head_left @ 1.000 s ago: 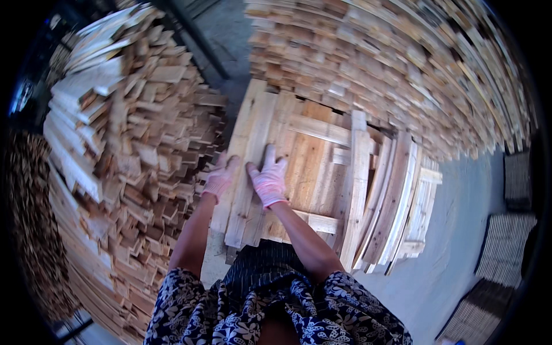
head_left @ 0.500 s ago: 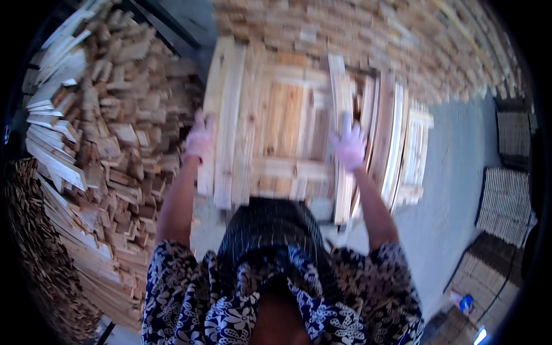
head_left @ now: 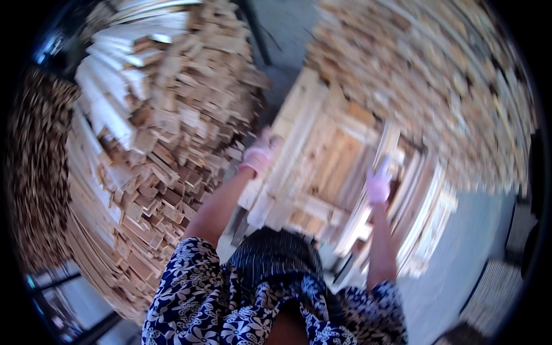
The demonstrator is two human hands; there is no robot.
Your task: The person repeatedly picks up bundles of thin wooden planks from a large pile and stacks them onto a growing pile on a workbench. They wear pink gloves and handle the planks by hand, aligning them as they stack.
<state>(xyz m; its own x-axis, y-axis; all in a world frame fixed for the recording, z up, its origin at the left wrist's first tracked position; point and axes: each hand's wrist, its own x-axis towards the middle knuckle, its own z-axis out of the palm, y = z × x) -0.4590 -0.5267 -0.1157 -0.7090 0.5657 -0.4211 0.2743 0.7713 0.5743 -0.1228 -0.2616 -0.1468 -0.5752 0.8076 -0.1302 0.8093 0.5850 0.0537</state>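
Observation:
Both my hands wear pale pink-white gloves and rest at a stack of light wooden boards and slats in front of me. My left hand [head_left: 259,154] touches the outer left edge of the long boards [head_left: 287,135], its fingers stretched out and somewhat blurred. Farther right, my right hand [head_left: 379,181] lies along a narrow upright-looking slat [head_left: 361,215], fingers extended. Between the hands sits a framed wooden panel [head_left: 333,164] with crosspieces at its near and far ends. More slats [head_left: 422,192] stand side by side to the right of my right hand.
A tall heap of loose wood pieces [head_left: 172,167] rises close on my left. Another long pile of slats [head_left: 420,75] runs across the far right. Bundled wood [head_left: 497,293] stands on the grey floor [head_left: 460,241] at the lower right. A dark post [head_left: 253,29] is at the far side.
The view has turned left, so the boards and both hands appear farther right and tilted. My hands stay at about the same places on the boards.

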